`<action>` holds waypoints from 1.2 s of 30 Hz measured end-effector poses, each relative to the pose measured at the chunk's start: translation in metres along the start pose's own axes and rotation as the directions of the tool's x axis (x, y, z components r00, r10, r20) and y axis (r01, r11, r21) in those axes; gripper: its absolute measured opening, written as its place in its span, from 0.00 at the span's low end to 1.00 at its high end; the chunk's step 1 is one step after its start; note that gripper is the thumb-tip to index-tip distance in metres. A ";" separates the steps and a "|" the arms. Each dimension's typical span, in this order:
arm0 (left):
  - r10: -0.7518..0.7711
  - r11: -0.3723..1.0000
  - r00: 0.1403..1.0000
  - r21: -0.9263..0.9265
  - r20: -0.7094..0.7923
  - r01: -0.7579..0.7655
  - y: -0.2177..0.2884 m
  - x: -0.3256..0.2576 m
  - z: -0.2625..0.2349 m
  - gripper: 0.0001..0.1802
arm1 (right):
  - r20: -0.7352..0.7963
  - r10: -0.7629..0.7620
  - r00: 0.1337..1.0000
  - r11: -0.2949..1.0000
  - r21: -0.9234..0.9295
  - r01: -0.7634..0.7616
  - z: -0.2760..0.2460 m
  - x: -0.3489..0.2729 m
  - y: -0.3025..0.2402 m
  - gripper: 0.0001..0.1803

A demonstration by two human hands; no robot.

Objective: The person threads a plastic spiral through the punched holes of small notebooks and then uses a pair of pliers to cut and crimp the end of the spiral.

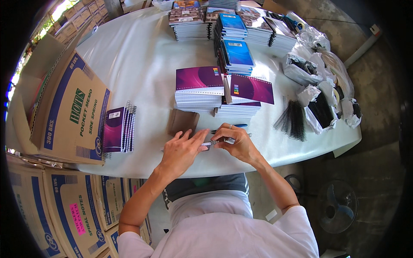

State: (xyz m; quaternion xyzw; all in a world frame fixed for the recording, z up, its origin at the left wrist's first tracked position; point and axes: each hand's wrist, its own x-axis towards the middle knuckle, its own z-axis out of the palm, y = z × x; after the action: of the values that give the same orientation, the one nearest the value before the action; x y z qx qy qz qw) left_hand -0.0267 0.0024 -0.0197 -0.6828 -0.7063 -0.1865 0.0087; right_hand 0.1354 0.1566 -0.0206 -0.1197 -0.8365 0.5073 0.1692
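Note:
At the near edge of the table, my left hand [183, 148] holds down a small notebook [208, 145], its fingers stretched over it and its thumb low on the edge. Most of that notebook is hidden beneath the hand. The fingers of my right hand [236, 142] pinch a wire coil [214, 142] at the notebook's edge. A slim blue-handled tool [240, 125] lies just beyond the right hand, partly covered. Past my left fingertips is a brown cardboard piece [184, 120]. Purple-covered paper stacks [198, 79] stand farther back.
An open carton [71, 112] stands left, beside bound purple notebooks [114, 129]. Loose black coils [297, 122] and wrapped coil bundles [320, 109] lie right. Blue notebooks [238, 52] and other stacks [188, 26] fill the back. A fan [337, 206] is below right.

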 end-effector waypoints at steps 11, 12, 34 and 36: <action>-0.045 0.998 0.998 -0.039 0.040 0.046 0.012 0.000 -0.004 0.28 | 0.129 -0.140 0.982 0.867 -0.464 0.185 -0.004 -0.011 -0.023 0.08; -0.061 0.996 0.991 -0.063 0.116 0.069 0.013 0.000 -0.004 0.28 | 0.118 -0.130 0.984 0.880 -0.444 0.170 -0.003 -0.012 -0.026 0.08; -0.199 0.978 0.975 -0.080 -0.096 0.192 -0.012 -0.048 -0.023 0.48 | 0.337 -0.111 0.935 0.912 -0.339 0.230 0.012 0.070 0.029 0.29; -0.218 0.973 0.976 -0.078 0.004 0.217 -0.016 -0.044 -0.022 0.48 | 0.499 -0.034 0.866 0.999 0.015 0.030 -0.029 0.057 0.008 0.29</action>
State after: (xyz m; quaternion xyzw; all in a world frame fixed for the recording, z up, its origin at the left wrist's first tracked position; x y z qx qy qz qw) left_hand -0.0441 -0.0459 -0.0151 -0.6008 -0.7689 -0.2155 -0.0367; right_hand 0.0954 0.2053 -0.0059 0.0300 -0.8519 0.5210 -0.0442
